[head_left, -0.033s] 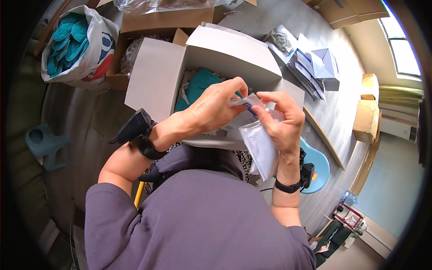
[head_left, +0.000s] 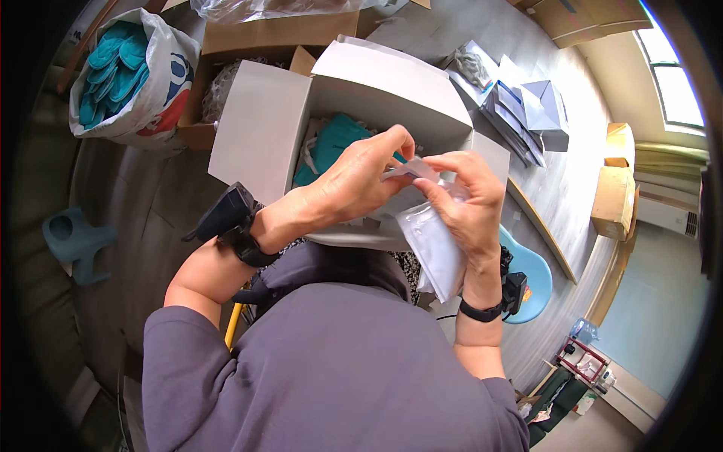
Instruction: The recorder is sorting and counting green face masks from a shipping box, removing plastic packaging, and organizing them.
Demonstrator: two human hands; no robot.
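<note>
Milky plastic pouch (head_left: 433, 245) hangs from the right hand (head_left: 471, 200), just below the thumb and fingers pinching its top; left hand (head_left: 363, 172) has the edge nipped in its fingers too. Past that, open white box (head_left: 388, 81) with teal pieces (head_left: 339, 143) inside, then a stuffed white bag (head_left: 164, 84).

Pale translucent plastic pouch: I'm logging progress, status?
Left hand and right hand: both pinching upper end of pale translucent plastic pouch. Lower part hanging slanted. No obstruction visible.

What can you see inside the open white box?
In the white box, teal material shows toward the left; whatever the left hand covers there cannot be seen.
</note>
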